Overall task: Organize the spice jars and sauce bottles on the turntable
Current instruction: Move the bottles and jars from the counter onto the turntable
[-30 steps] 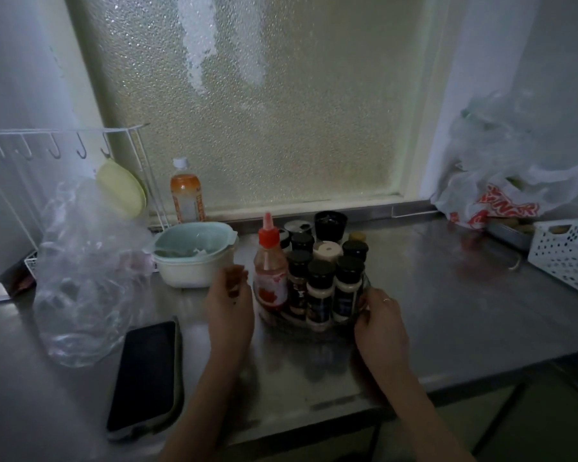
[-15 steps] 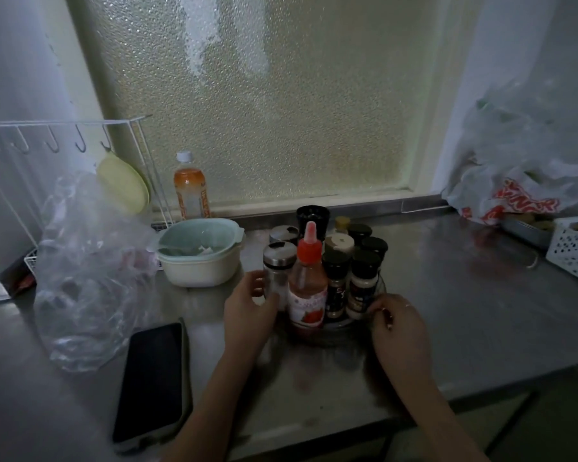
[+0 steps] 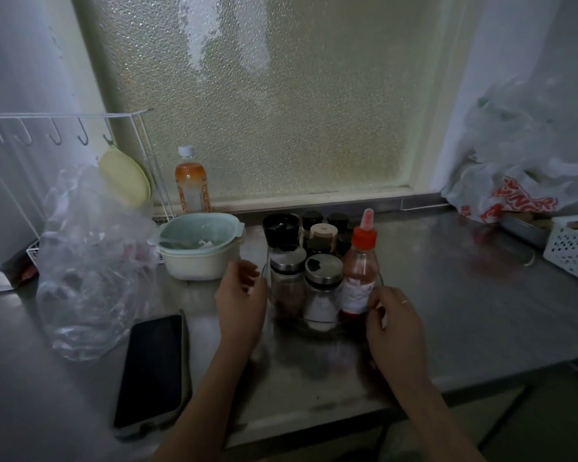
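A: Where is the turntable [image 3: 317, 323]?
B: On the steel counter [image 3: 464, 295], in front of the window [image 3: 264, 95], loaded with jars and a sauce bottle [image 3: 359, 275].

A: What stands at its near edge?
B: 2 glass shakers [image 3: 322, 291] with metal caps, side by side, with the red-capped sauce bottle just right of them. Dark-lidded jars [image 3: 321, 235] crowd behind.

A: And the hands?
B: The left hand [image 3: 241, 301] is at the turntable's left rim, fingers curled loosely, holding nothing. The right hand [image 3: 394, 321] is at the right rim, fingertips near the sauce bottle's base; I cannot tell if they touch it.

A: Anything left of the turntable?
B: A bowl [image 3: 201, 248], a clear bag [image 3: 87, 258] and a phone [image 3: 152, 371].
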A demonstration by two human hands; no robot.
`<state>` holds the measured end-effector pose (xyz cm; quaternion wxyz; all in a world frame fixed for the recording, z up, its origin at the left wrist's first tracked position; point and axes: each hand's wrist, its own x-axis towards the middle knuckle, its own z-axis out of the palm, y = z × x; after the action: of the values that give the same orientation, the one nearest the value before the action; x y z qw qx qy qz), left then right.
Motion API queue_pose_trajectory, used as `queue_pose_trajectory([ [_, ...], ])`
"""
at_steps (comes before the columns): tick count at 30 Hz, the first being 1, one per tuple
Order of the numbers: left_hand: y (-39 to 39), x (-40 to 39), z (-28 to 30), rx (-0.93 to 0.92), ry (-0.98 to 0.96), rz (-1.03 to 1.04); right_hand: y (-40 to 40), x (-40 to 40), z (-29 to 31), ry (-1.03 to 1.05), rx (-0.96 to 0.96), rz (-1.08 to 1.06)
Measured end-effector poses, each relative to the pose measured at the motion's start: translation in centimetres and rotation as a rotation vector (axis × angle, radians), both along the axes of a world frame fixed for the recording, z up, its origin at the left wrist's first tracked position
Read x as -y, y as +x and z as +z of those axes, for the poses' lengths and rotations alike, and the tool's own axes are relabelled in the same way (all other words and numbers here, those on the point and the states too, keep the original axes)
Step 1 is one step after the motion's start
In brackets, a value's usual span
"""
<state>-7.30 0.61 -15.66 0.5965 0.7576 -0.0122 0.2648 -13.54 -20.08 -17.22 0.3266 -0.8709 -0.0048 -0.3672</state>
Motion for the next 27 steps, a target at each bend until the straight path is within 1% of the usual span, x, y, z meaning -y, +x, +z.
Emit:
queue_pose_trajectory([
  [4,2.2,0.0,0.2,-0.132,-0.127,-0.221,0.1,-0.2,0.0,0.055,-0.038,-0.017],
  [6,3.0,-0.1,0.8,-0.155,-0.168,-0.343,0.2,-0.1,0.4,0.178,-0.054,-0.003],
  [8,3.9,-0.5,1.4,-0.2,-0.164,-0.462,0.2,-0.1,0.9,0.366,-0.082,0.08],
  [9,4.5,-0.7,1.3,-0.232,-0.162,-0.529,0.3,-0.2,1.1,0.429,-0.102,0.139],
  [11,5.0,-0.8,1.2,-0.334,-0.193,-0.627,0.5,-0.3,1.2,0.472,-0.15,0.234],
  [13,5.2,-0.6,1.0,-0.376,-0.212,-0.661,1.0,-0.3,0.9,0.485,-0.199,0.274],
  [14,5.3,-0.6,1.1,-0.377,-0.186,-0.659,1.2,-0.2,0.8,0.482,-0.213,0.258],
  [18,5.6,-1.1,1.2,-0.359,-0.093,-0.693,1.8,0.0,0.7,0.505,-0.189,0.192],
  [20,5.7,-1.4,1.0,-0.365,-0.084,-0.701,1.8,0.2,0.8,0.501,-0.188,0.186],
  [22,5.4,-1.2,1.1,-0.356,-0.108,-0.703,1.9,0.2,0.8,0.468,-0.191,0.169],
  [27,5.4,-0.5,1.4,-0.297,-0.153,-0.615,1.6,0.2,0.6,0.401,-0.204,0.125],
])
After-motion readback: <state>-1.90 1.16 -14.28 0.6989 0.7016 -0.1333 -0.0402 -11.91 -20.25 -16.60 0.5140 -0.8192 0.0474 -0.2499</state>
